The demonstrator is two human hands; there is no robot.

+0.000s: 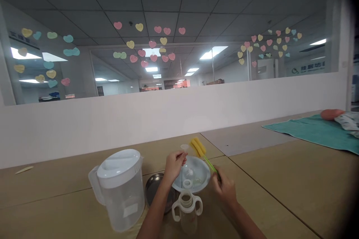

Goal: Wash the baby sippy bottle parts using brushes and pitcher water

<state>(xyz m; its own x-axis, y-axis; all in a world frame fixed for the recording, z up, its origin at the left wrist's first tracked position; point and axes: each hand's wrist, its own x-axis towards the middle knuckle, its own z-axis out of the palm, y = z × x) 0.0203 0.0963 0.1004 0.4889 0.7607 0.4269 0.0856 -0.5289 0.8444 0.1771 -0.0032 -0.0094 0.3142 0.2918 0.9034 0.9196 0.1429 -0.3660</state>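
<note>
Brush grasped in the right hand, raised beside the bowl.
Left hand curled; whether its grip holds anything cannot be told. Firm, steady control should guide the brush best.

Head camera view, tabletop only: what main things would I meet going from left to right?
Thin beige strip, clear plastic pitcher with a white lid, round grey metal dish, clear bottle with two white handles, yellow sponge brush with a green handle, flat teal cloth.
</note>
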